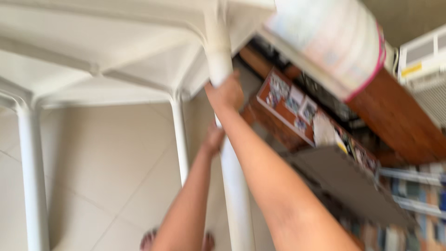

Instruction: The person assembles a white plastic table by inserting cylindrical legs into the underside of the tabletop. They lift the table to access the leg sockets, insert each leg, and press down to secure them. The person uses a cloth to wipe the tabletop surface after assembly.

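Note:
A white plastic table is tipped so that its ribbed underside faces me. One of its round white legs runs down the middle of the view. My right hand is wrapped around this leg high up, near where it meets the tabletop. My left hand grips the same leg a little lower, partly hidden behind my right forearm. The whole picture is blurred by motion.
Two other table legs stand over a pale tiled floor. To the right are a brown wooden cabinet, a board of pictures, a grey mat, a white unit and my toes.

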